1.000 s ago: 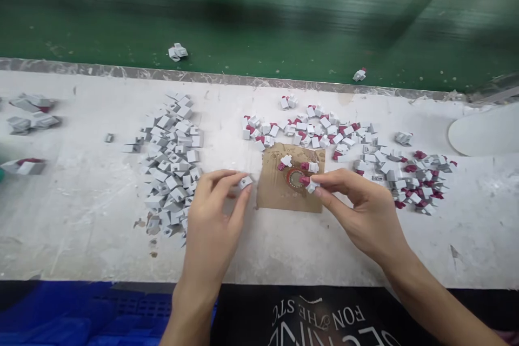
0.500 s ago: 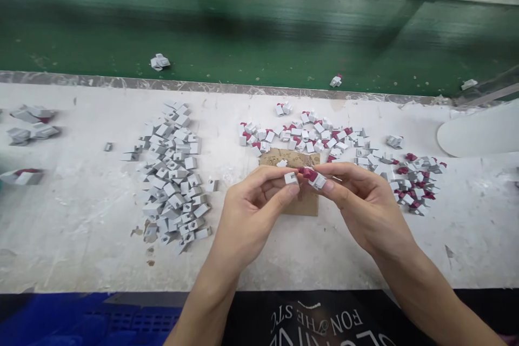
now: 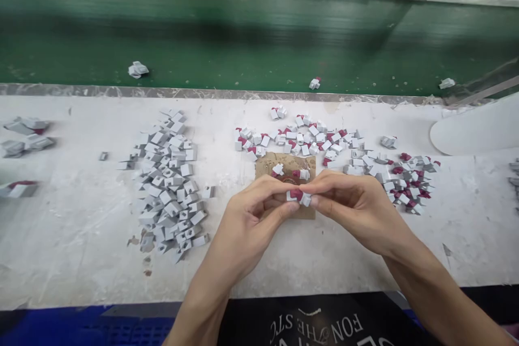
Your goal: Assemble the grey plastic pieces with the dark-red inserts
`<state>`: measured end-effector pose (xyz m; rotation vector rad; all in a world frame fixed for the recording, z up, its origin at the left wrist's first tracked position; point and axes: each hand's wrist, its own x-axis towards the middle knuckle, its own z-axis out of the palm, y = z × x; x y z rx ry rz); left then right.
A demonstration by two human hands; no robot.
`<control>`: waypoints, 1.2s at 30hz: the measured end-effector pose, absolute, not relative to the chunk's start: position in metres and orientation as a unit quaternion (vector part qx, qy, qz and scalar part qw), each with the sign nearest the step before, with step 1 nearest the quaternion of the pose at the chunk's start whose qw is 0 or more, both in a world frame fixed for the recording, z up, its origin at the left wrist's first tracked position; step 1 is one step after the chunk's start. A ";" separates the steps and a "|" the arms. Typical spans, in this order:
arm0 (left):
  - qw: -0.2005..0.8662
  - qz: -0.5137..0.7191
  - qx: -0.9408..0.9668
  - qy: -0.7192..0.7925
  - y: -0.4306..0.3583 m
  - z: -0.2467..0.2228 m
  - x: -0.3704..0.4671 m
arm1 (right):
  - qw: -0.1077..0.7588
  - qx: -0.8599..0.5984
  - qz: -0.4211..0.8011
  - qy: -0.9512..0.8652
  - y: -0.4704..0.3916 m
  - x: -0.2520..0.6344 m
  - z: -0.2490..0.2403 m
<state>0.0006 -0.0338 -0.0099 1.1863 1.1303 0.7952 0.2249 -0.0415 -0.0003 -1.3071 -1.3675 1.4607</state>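
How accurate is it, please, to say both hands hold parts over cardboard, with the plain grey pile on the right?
Wrong side: in the head view the plain grey pile lies left; the left hand and right hand hold parts over cardboard.

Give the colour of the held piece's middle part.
Middle part: dark red, best in the head view.

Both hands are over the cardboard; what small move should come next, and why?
Probably a gentle push together: the left hand pinches a gray block and the right hand a gray-and-maroon piece, whose maroon end appears to meet the block, though their fit is unclear.
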 end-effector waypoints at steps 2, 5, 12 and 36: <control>0.598 0.342 0.531 0.493 -0.031 -0.009 -0.001 | 0.358 -0.495 0.579 -0.540 -0.035 0.227 0.003; 0.570 0.338 0.554 0.505 -0.013 -0.005 -0.002 | 0.322 -0.478 0.573 -0.582 -0.005 0.230 0.006; 0.333 0.314 0.623 0.634 0.114 -0.004 0.024 | 0.279 -0.632 0.251 -0.678 0.156 0.229 -0.021; 0.028 0.186 0.650 0.736 0.021 -0.032 -0.020 | 0.328 -0.635 0.266 -0.647 -0.092 0.266 -0.056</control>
